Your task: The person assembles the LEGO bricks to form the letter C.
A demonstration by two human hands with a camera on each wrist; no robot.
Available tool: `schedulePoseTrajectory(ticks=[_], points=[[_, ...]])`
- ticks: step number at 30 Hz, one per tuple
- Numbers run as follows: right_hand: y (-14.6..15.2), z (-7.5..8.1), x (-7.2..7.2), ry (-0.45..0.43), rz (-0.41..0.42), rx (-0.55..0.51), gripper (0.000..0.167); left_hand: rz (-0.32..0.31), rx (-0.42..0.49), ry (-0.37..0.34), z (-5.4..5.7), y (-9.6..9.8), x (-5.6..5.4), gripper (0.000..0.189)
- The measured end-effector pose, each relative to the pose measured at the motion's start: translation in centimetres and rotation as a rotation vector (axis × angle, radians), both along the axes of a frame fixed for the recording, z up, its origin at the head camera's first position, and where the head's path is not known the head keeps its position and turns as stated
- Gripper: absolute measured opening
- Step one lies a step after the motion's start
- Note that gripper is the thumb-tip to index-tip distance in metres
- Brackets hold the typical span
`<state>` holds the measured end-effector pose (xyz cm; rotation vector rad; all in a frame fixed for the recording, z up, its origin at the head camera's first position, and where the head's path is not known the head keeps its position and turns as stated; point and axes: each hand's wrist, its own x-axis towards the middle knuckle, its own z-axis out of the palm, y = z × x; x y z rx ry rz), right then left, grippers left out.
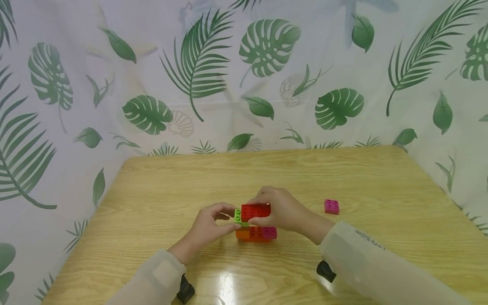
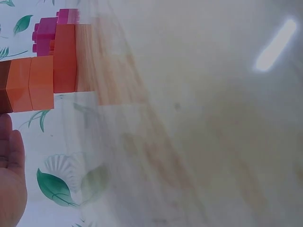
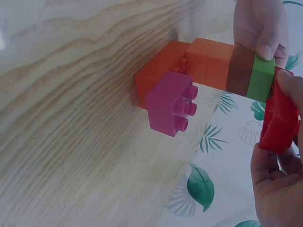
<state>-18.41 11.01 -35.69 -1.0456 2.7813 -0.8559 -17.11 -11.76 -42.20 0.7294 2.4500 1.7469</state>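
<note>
A tower of toy building bricks stands on the table. Its long orange base brick (image 3: 156, 71) carries a magenta brick (image 3: 163, 106) at one end and stacked orange bricks (image 3: 208, 61) at the other. Above those come a brown brick (image 3: 240, 71) and a lime green brick (image 1: 238, 215). My left hand (image 1: 211, 222) pinches the green brick, its thumb on the near side and its fingers curved behind. With thumb and fingers, my right hand (image 1: 284, 209) grips a red brick (image 1: 250, 212) at the tower's top, overlapping the green one and reaching out above the magenta.
A loose magenta brick (image 1: 331, 206) lies on the wooden table (image 1: 171, 182), right of the tower and beyond the right forearm. Behind the table hangs a white leaf-patterned cloth (image 1: 221, 127). Dark wrist devices (image 1: 185, 290) sit at the sleeve cuffs.
</note>
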Motion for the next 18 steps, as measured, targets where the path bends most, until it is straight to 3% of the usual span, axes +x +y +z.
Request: schedulePoseTrajectory(ticks=[5, 13, 18], points=[[0.1, -0.1, 0.0, -0.009, 0.000, -0.012, 0.037, -0.025, 0.001, 0.034, 0.3, 0.3, 0.0, 0.041], [0.1, -0.2, 0.1, -0.033, -0.009, -0.016, 0.038, -0.012, 0.145, 0.067, -0.1, 1.2, 0.2, 0.043], [0.1, -0.2, 0.0, -0.021, -0.013, -0.008, 0.041, 0.006, 0.181, 0.074, -0.5, 1.7, 0.3, 0.041]])
